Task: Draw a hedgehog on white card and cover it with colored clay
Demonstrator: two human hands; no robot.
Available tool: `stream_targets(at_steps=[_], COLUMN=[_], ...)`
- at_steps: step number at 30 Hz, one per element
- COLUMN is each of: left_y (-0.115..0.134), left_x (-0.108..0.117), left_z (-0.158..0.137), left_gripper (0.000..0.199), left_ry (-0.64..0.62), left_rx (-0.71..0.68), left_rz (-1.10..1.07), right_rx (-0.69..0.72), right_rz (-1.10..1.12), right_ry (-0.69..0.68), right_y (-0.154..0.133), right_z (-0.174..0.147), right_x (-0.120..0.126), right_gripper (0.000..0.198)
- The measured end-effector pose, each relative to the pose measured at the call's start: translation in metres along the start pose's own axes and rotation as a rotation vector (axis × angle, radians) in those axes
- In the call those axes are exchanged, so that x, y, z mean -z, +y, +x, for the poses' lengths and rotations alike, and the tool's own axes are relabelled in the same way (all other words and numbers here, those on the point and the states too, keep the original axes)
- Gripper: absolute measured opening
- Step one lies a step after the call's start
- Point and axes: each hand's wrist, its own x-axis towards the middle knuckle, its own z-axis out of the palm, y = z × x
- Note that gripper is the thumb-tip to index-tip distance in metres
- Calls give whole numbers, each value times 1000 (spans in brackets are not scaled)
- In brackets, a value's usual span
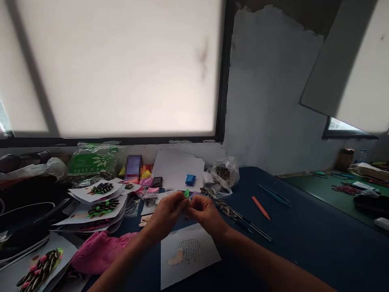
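My left hand (170,207) and my right hand (203,210) meet in front of me, fingertips pinched close together. A small bright green piece of what looks like modelling clay (186,194) pokes up between them; most of it is hidden by the fingers. Below the hands lies a white sheet (203,263) with a drawn hedgehog-like animal (190,246), its body covered in small marks. Pale peach clay (176,258) fills the animal's head part. Just behind the hands is a blue clay packet (190,179) on white paper.
Finished seed-and-clay pictures (101,202) are stacked at left, near a pink cloth (99,251). Behind them stands a green seed bag (92,162). A clear bag of seeds (224,172) sits at centre back. An orange pen (260,208), blue tweezers (274,194) and other tools lie right.
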Motion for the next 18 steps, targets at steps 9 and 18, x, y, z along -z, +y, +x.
stream_targets(at_steps=[9,18], left_y=[-6,0], left_x=[-10,-7], left_z=[-13,-15], left_gripper=[34,43], left_ry=[129,180], left_rx=[-26,0], left_rz=[98,46], right_rx=[37,62], right_rz=[-269,-267], right_ry=[141,115], right_y=[-5,-8], right_z=[6,4], right_x=[14,12], right_gripper=[27,6])
